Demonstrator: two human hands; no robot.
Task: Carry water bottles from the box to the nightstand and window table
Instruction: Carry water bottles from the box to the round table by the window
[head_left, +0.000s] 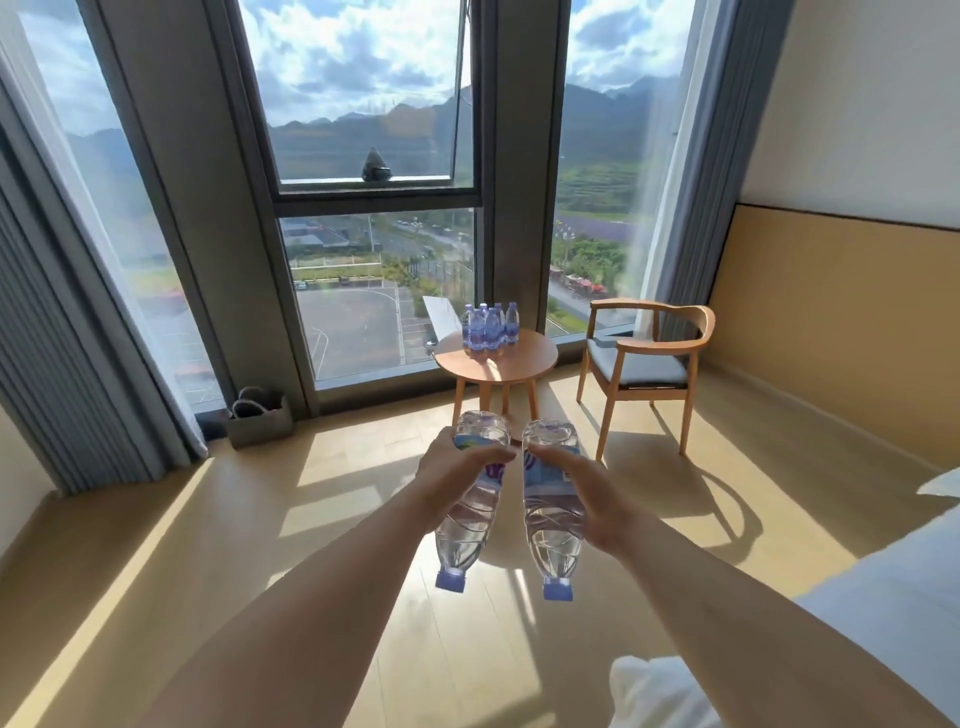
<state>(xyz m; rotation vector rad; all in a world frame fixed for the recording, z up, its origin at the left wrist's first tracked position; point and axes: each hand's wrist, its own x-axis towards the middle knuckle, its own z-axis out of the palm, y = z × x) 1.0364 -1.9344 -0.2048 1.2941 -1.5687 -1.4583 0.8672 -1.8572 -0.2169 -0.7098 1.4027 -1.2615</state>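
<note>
Hands (457, 467) around two bottles (470, 514)

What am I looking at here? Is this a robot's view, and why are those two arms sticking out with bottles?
No robot here: it is a person wearing a wide-angle camera on the head, so you see their own bare arms reaching forward. There is only this one view, looking ahead and down.

The left hand grips one water bottle, and the right hand grips another bottle. Both are held with the caps pointing back toward the person.

Ahead, by the tall window, stands a small round table. A cluster of bottles already stands upright at its far side, near the glass. A wooden chair is to the right of the table, and white bedding shows at the lower right.

The person seems to be bringing these two bottles toward that table.
</note>
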